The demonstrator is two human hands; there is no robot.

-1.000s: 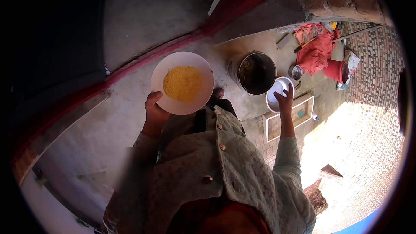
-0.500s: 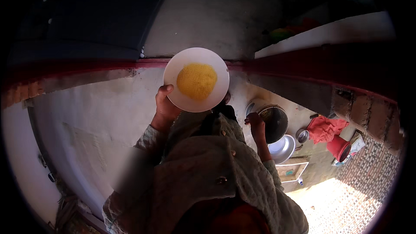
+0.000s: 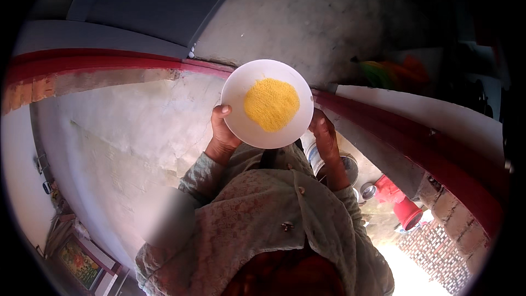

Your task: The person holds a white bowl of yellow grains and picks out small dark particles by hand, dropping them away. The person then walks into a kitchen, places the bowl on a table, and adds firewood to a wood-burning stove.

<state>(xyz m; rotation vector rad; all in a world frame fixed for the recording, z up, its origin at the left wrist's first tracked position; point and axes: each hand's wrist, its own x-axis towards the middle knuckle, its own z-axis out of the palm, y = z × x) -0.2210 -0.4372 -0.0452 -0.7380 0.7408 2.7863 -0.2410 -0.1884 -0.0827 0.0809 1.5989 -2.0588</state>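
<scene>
This looks like the open yard of a simple home, the part where cooking and washing is done outdoors. The floor (image 3: pixel 126 131) is rough grey concrete, and a low wall (image 3: pixel 438 148) painted red on the side and pale on top runs across it. Below it stand a metal pot (image 3: pixel 342 167), a small steel cup (image 3: pixel 368 191) and a red bucket (image 3: pixel 408 212) on patterned brick paving (image 3: pixel 438 246) in strong sunlight.

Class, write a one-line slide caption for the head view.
Both hands, left hand and right hand, hold a white bowl of yellow grain above a concrete floor.
</scene>
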